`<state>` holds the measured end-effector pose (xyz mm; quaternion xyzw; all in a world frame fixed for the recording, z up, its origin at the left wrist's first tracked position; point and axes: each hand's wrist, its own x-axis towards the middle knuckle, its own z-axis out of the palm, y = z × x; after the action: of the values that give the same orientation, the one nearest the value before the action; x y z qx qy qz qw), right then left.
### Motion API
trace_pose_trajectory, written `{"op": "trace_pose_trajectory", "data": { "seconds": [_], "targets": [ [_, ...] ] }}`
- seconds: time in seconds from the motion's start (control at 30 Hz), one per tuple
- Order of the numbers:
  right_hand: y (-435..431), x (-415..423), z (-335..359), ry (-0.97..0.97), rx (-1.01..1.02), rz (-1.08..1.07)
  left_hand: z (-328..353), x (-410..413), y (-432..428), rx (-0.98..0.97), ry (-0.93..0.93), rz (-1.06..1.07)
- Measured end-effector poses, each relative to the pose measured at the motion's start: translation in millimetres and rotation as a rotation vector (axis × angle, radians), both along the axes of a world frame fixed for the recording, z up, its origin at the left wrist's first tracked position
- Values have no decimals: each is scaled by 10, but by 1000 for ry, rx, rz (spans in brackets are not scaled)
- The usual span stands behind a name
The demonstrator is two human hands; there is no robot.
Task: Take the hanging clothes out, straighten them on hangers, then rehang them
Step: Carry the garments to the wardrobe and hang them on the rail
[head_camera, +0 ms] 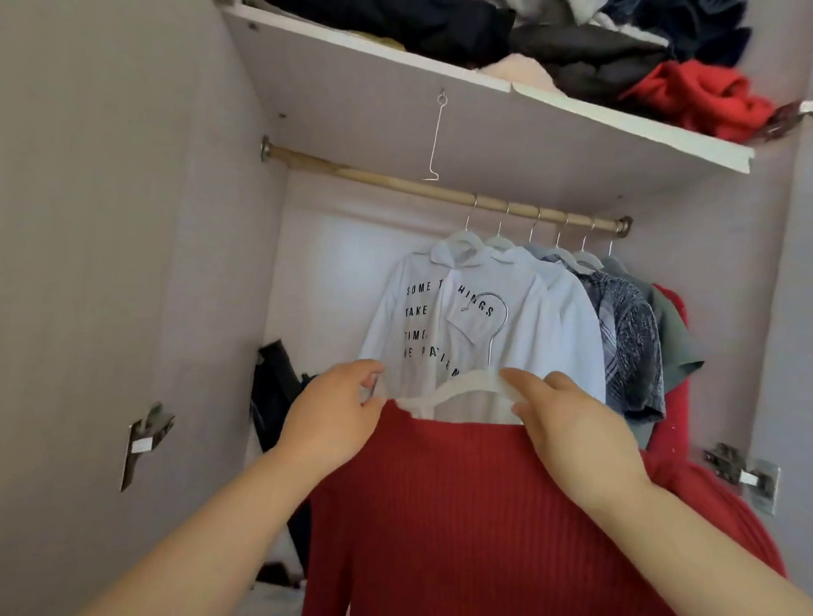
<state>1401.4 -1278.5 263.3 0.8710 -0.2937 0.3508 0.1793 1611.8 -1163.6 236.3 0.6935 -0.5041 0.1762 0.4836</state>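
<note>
A red ribbed top (468, 516) hangs on a white hanger (466, 390) with a metal hook, held in front of the open wardrobe, below the rail. My left hand (336, 413) pinches the top's left shoulder at the hanger's end. My right hand (573, 427) grips the hanger's right arm and the top's right shoulder. Behind them a wooden rail (402, 186) carries several hung clothes, the nearest a white printed shirt (442, 319), then a blue patterned shirt (631, 340) and a green shirt (674, 338).
A white shelf (362, 62) above the rail holds a heap of dark and red clothes (693, 94). A wire hook (436, 138) dangles under the shelf. The rail's left half is bare. Dark items (276, 385) lean in the wardrobe's lower left. Door hinges (149, 435) flank the opening.
</note>
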Motion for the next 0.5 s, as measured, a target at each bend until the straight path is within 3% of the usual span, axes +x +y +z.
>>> {"op": "trace_pose_trajectory", "data": {
  "seconds": [0.5],
  "targets": [
    [-1856, 1651, 1404, -66, -210, 76, 1230, 1382, -1237, -51, -244, 304]
  ]
}}
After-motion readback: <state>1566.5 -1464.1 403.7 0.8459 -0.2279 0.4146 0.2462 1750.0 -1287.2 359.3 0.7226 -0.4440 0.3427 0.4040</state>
